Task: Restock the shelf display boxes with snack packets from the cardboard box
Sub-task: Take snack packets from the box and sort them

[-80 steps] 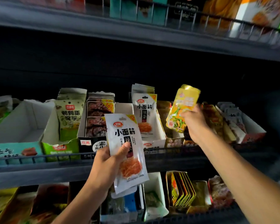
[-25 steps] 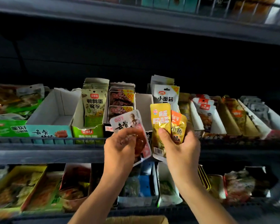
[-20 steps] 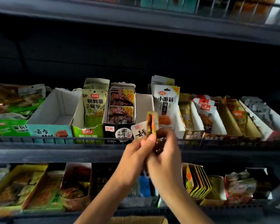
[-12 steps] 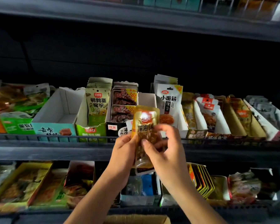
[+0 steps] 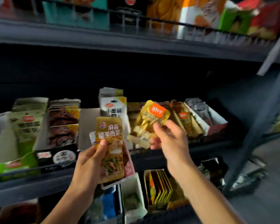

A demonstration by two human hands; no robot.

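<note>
Gripping snack packets: left hand (image 5: pixel 89 165) a stack of at least two (image 5: pixel 110 147), right hand (image 5: pixel 170 138) one gold packet (image 5: pixel 152 117).

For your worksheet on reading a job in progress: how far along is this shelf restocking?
Done: several display boxes on the middle shelf already stand full. In hand: the left hand holds a tan packet with more behind it; the right hand lifts a gold packet toward the boxes. Left: shelving those packets.

Glossy foil-like gold packet (image 5: pixel 152 120) in the right hand (image 5: pixel 170 139); shiny plastic brown packet (image 5: pixel 110 147) in the left hand (image 5: pixel 89 165); matt cardboard display boxes (image 5: pixel 55 152) behind.
</note>
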